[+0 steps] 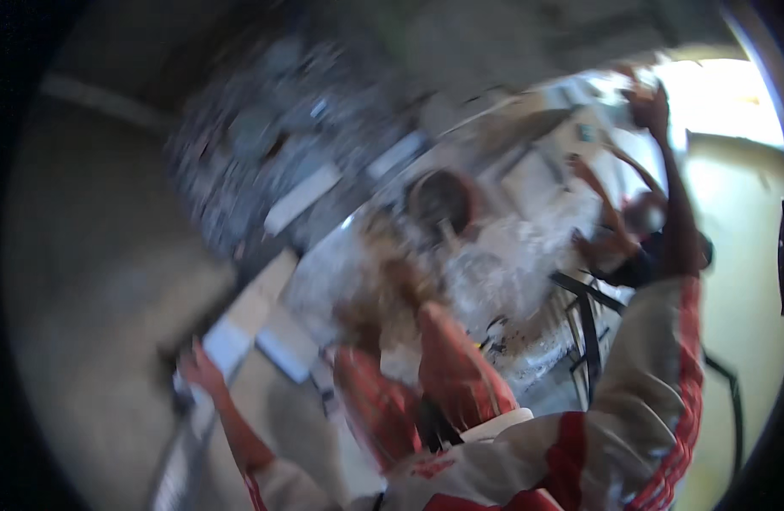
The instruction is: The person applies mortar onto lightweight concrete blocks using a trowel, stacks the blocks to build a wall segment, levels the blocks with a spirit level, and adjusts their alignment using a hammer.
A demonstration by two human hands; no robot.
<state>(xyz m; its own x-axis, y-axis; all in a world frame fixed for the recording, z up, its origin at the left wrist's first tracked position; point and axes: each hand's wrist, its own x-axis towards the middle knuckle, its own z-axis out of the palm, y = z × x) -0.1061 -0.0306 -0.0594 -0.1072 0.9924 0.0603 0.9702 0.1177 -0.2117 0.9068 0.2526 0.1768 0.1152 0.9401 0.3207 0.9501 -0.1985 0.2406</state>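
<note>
Motion blur smears much of the view. My left hand (203, 371) reaches out at the lower left and touches or overlaps a long pale block or box (230, 341). Whether its fingers grip that piece is unclear. Beside it lies a second pale piece with a bluish edge (287, 345). High at the far right, my right hand (649, 104) is raised at the end of an outstretched arm, next to a bright opening. Its fingers are too smeared to show whether they hold anything.
A heap of grey scraps (264, 136) fills the upper left. A dark round bucket (441, 203) stands ahead, near crumpled clear plastic (494, 264). Another person (639, 247) works at the right by a pale panel (532, 183). A black metal frame (589, 328) stands below them.
</note>
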